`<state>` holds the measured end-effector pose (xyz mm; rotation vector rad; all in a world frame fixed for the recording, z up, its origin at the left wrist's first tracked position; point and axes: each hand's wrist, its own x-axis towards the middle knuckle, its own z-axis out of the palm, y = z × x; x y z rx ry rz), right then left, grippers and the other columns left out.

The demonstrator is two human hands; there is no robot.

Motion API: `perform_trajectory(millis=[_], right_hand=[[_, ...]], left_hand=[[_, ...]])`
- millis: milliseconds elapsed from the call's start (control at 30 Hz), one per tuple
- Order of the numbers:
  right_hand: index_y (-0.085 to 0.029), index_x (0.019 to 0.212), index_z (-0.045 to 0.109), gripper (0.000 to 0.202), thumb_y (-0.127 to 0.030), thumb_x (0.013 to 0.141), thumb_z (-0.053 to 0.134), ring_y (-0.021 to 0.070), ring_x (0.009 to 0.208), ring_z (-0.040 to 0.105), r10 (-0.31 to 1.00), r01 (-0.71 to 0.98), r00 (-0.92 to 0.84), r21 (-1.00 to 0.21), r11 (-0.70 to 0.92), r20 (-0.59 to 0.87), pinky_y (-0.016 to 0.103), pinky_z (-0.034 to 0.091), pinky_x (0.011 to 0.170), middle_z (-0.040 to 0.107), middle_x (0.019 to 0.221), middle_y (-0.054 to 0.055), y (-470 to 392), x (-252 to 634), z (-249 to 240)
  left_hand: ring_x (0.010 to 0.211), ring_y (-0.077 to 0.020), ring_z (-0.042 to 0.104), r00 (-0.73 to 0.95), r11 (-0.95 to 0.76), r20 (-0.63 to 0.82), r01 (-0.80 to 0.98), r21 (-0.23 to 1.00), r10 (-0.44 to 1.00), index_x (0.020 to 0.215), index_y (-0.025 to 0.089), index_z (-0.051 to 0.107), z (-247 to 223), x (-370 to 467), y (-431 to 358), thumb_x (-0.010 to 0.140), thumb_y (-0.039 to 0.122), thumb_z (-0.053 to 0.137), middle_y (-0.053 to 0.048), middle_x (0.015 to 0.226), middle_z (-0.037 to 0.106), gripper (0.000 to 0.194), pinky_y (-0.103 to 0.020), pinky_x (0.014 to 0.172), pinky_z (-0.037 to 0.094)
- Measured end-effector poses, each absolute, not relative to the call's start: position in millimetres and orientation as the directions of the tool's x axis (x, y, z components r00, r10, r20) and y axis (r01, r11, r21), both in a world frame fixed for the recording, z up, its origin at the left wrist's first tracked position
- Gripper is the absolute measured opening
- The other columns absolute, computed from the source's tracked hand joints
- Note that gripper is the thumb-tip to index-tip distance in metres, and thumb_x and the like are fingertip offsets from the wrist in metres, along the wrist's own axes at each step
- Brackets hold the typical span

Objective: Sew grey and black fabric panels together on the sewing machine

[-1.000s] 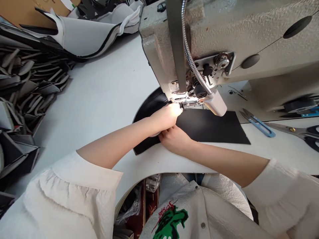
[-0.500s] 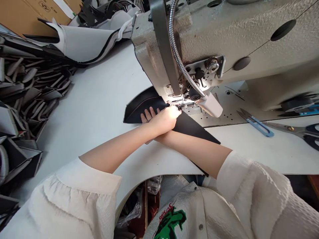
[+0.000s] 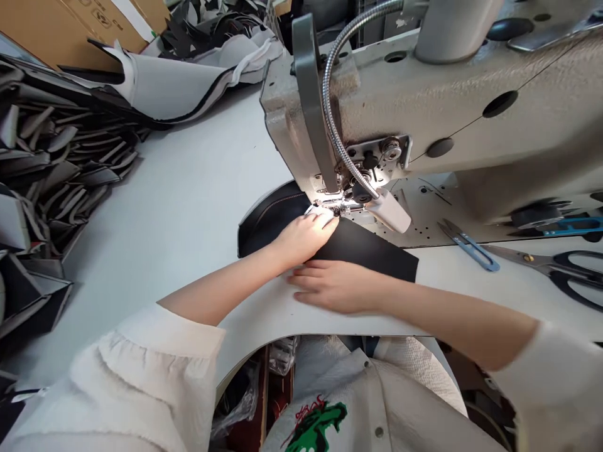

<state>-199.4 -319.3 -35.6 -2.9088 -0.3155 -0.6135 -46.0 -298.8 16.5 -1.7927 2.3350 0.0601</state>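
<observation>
A black panel point(image 3: 372, 248) with a line of light stitching near its curved far-left edge lies under the needle area of a sewing machine point(image 3: 377, 107). My left hand point(image 3: 305, 237) rests on the panel right beside the presser foot, fingers bent and closed against the material; its fingertips are partly lost in the lamp's glare. Below it, my right hand point(image 3: 336, 285) is flat with fingers stretched leftward, over the panel's near edge and the white tabletop point(image 3: 198, 182). It grips nothing.
Blue thread snips point(image 3: 471, 245) and black-handled scissors point(image 3: 551, 260) lie to the right. Stacked dark and grey pieces point(image 3: 61, 157) crowd the left side. A white-and-black piece point(image 3: 174, 85) and a cardboard box point(image 3: 85, 25) stand behind. A lamp point(image 3: 389, 210) hangs beside the needle.
My right hand has come out from under my left wrist and moved right and toward me, uncrossing the arms. My left hand stays near the presser foot. The camera view has shifted slightly.
</observation>
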Motion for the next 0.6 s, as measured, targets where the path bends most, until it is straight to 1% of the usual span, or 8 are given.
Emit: perform_trajectory(millis=[33, 100, 167, 233, 300, 433, 533, 600], right_hand=[[-0.022, 0.129, 0.056, 0.036, -0.029, 0.095, 0.048, 0.0196, 0.131, 0.041, 0.233, 0.280, 0.907, -0.091, -0.956, 0.352, 0.038, 0.029, 0.112, 0.047, 0.141, 0.007, -328.2, -217.1, -34.8], [-0.023, 0.137, 0.049, 0.050, -0.043, 0.092, 0.053, 0.0269, 0.136, 0.034, 0.196, 0.235, 0.945, -0.127, -0.964, 0.261, 0.050, 0.024, 0.112, 0.040, 0.146, 0.012, -343.8, -239.5, -34.8], [-0.022, 0.143, 0.041, 0.064, -0.055, 0.089, 0.052, 0.0326, 0.139, 0.028, 0.141, 0.178, 0.967, -0.170, -0.969, 0.211, 0.056, 0.020, 0.111, 0.033, 0.149, 0.018, -347.7, -240.9, -36.3], [-0.017, 0.145, 0.037, 0.072, -0.061, 0.089, 0.049, 0.0359, 0.139, 0.024, 0.083, 0.126, 0.975, -0.208, -0.970, 0.204, 0.057, 0.017, 0.112, 0.030, 0.149, 0.022, -336.1, -224.2, -37.5], [-0.012, 0.144, 0.038, 0.078, -0.065, 0.087, 0.047, 0.0393, 0.139, 0.022, -0.067, -0.016, 0.979, -0.255, -0.967, 0.193, 0.059, 0.016, 0.112, 0.032, 0.147, 0.025, -315.1, -197.8, -37.2], [-0.009, 0.136, 0.047, 0.072, -0.063, 0.089, 0.044, 0.0389, 0.137, 0.026, -0.337, -0.290, 0.938, -0.344, -0.893, 0.084, 0.060, 0.016, 0.112, 0.041, 0.141, 0.024, -281.9, -149.6, -33.4], [-0.011, 0.144, 0.035, 0.069, -0.059, 0.094, 0.038, 0.0348, 0.138, 0.027, -0.366, -0.334, 0.931, -0.426, -0.841, -0.008, 0.052, 0.024, 0.111, 0.036, 0.147, 0.019, -276.9, -129.9, -32.2], [-0.014, 0.149, 0.023, 0.070, -0.057, 0.095, 0.035, 0.0355, 0.138, 0.025, -0.350, -0.316, 0.937, -0.466, -0.827, -0.014, 0.052, 0.029, 0.108, 0.032, 0.149, 0.017, -277.0, -122.2, -32.2]], left_hand=[[0.104, -0.0276, 0.059, -0.237, 0.270, -0.209, -0.952, -0.145, -0.949, 0.135, 0.017, 0.047, 22.3, -42.7, -297.6, 0.086, 0.008, 0.037, -0.017, 0.120, 0.059, 0.051, -0.038, 0.083, 0.047], [0.088, -0.0243, 0.063, -0.198, 0.275, -0.313, -0.935, -0.224, -0.929, 0.141, 0.025, 0.040, 34.4, -37.8, -298.5, 0.084, 0.012, 0.043, -0.013, 0.107, 0.066, 0.058, -0.033, 0.075, 0.047], [0.074, -0.0210, 0.063, -0.139, 0.255, -0.441, -0.943, -0.214, -0.886, 0.143, 0.031, 0.037, 45.7, -36.8, -304.6, 0.081, 0.014, 0.048, -0.007, 0.092, 0.070, 0.065, -0.029, 0.069, 0.046], [0.066, -0.0189, 0.062, -0.100, 0.208, -0.526, -0.966, -0.151, -0.844, 0.143, 0.034, 0.037, 53.6, -39.4, -313.5, 0.078, 0.014, 0.051, -0.005, 0.093, 0.071, 0.070, -0.027, 0.065, 0.045], [0.064, -0.0180, 0.060, -0.070, 0.161, -0.562, -0.981, -0.113, -0.824, 0.142, 0.034, 0.038, 56.6, -43.9, -321.7, 0.075, 0.014, 0.053, -0.005, 0.104, 0.070, 0.072, -0.026, 0.062, 0.044], [0.059, -0.0181, 0.059, -0.046, 0.144, -0.599, -0.983, -0.117, -0.799, 0.146, 0.029, 0.032, 52.4, -52.1, -328.2, 0.074, 0.017, 0.050, -0.009, 0.106, 0.069, 0.075, -0.026, 0.056, 0.044], [0.058, -0.0183, 0.059, 0.002, 0.043, -0.617, -0.997, -0.058, -0.787, 0.148, 0.027, 0.026, 50.2, -56.8, -327.9, 0.075, 0.019, 0.051, -0.007, 0.096, 0.070, 0.078, -0.029, 0.062, 0.047], [0.058, -0.0182, 0.059, 0.071, -0.064, -0.664, -0.997, -0.035, -0.744, 0.150, 0.027, 0.020, 50.2, -59.3, -327.3, 0.077, 0.020, 0.049, -0.005, 0.094, 0.070, 0.079, -0.030, 0.065, 0.047]])
